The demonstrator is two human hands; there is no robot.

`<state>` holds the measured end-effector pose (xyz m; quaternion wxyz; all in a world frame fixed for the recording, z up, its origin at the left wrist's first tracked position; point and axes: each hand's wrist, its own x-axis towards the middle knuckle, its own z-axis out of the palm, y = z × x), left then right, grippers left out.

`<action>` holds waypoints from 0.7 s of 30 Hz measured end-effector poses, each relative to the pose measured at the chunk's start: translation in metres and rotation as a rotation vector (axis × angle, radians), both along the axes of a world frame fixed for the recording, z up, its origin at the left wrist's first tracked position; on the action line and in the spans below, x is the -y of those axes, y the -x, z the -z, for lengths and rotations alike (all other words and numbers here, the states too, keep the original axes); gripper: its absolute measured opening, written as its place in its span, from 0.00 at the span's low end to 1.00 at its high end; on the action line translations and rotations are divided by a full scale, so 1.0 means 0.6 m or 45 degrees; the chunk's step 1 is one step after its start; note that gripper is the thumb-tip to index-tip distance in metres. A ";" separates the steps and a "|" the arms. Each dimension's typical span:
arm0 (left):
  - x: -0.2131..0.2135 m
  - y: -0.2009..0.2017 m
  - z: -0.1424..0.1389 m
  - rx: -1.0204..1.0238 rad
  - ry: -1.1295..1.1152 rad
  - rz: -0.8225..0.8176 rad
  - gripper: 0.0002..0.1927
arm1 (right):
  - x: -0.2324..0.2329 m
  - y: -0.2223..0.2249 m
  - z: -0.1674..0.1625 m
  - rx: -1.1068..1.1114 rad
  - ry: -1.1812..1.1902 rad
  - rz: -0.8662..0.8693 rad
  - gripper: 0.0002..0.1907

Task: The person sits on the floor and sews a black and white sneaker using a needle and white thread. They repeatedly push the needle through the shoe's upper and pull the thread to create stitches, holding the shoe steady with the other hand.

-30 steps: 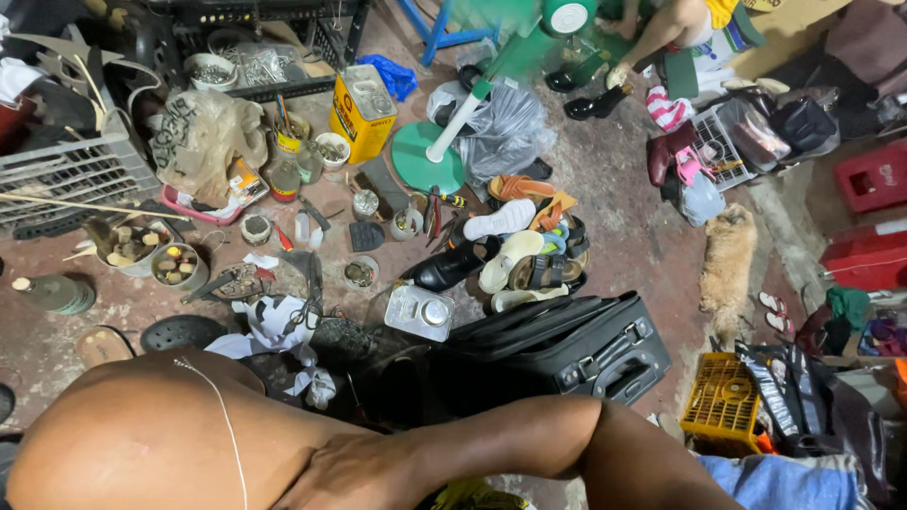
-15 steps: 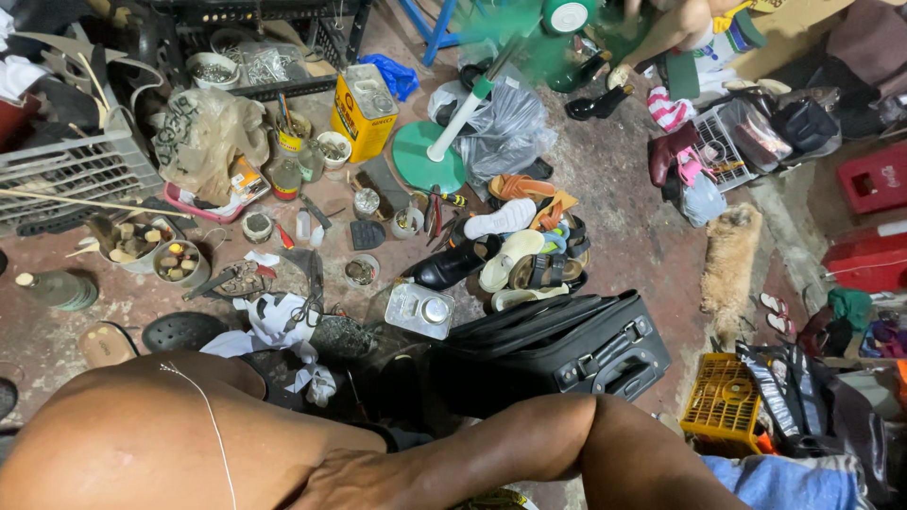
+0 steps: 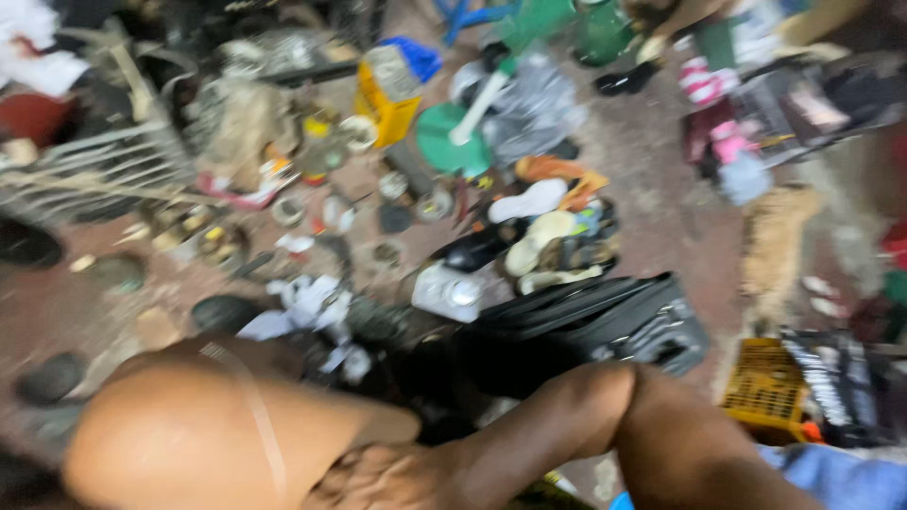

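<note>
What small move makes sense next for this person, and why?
Probably steady the head first, then reach the right hand forward to the black case. The view is smeared, the hand lies low by the bare knee with nothing visibly in it, and the case is the nearest thing ahead of it on the cluttered floor.

Suitcase just beyond the forearm — shoes behind it, crate to its right.
</note>
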<state>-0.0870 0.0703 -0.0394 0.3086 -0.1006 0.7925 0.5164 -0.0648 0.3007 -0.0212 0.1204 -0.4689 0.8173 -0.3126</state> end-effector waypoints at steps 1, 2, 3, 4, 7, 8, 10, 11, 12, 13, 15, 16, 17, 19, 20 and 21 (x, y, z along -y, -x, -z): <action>0.022 -0.008 -0.006 -0.014 -0.003 0.002 0.16 | 0.022 -0.005 -0.023 -0.029 -0.272 -0.098 0.21; 0.047 -0.033 -0.018 -0.029 -0.004 0.004 0.16 | 0.024 -0.005 -0.050 -0.056 -0.536 -0.230 0.18; 0.070 -0.061 -0.027 -0.038 0.002 0.000 0.16 | 0.021 0.012 -0.070 -0.059 -0.454 -0.248 0.17; 0.090 -0.086 -0.033 -0.046 0.011 -0.008 0.16 | 0.023 0.031 -0.087 -0.057 -0.367 -0.273 0.16; 0.116 -0.142 -0.033 -0.069 0.021 -0.006 0.17 | 0.037 0.072 -0.117 -0.007 -0.208 -0.314 0.14; 0.114 -0.148 -0.029 -0.161 -0.003 0.022 0.17 | 0.036 0.077 -0.122 0.017 -0.227 -0.311 0.13; 0.107 -0.146 -0.029 -0.341 -0.025 0.056 0.17 | 0.039 0.076 -0.127 0.005 -0.223 -0.249 0.10; 0.104 -0.143 -0.035 -0.142 0.000 0.037 0.17 | 0.042 0.076 -0.128 -0.012 -0.226 -0.201 0.09; 0.102 -0.140 -0.042 0.049 0.036 0.012 0.17 | 0.044 0.080 -0.128 -0.010 -0.267 -0.219 0.11; 0.102 -0.138 -0.051 0.383 0.083 -0.033 0.15 | 0.047 0.083 -0.129 -0.009 -0.311 -0.239 0.14; 0.105 -0.134 -0.061 0.379 0.075 -0.029 0.12 | 0.046 0.087 -0.128 -0.024 -0.350 -0.243 0.17; 0.105 -0.131 -0.060 0.376 0.072 -0.032 0.11 | 0.042 0.091 -0.122 -0.041 -0.341 -0.229 0.18; 0.105 -0.133 -0.058 -0.008 -0.023 -0.053 0.14 | 0.038 0.092 -0.115 -0.053 -0.329 -0.220 0.18; 0.106 -0.137 -0.051 -0.771 -0.212 -0.065 0.20 | 0.026 0.091 -0.098 -0.140 -0.347 -0.111 0.21; 0.109 -0.140 -0.050 -0.490 -0.215 -0.115 0.19 | 0.019 0.088 -0.090 -0.188 -0.358 -0.043 0.23; 0.110 -0.145 -0.048 -0.209 -0.216 -0.163 0.18 | 0.010 0.085 -0.081 -0.182 -0.330 -0.035 0.21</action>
